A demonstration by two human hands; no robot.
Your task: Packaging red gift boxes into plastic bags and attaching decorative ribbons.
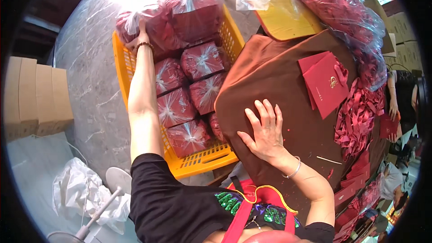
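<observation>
1. Left hand (140, 36) is reaching far forward, fingers closing on a clear bag of red packets (148, 24) at the yellow crate's (120, 69) far left corner.
2. Right hand (265, 130) is lying open and flat on the brown tablecloth (270, 76), well apart from that bag.

Grey marble-veined floor (90, 76) under bright glare; tan cardboard boxes (36, 94) stacked at left, brown-clothed worktop (279, 72) at right.
</observation>
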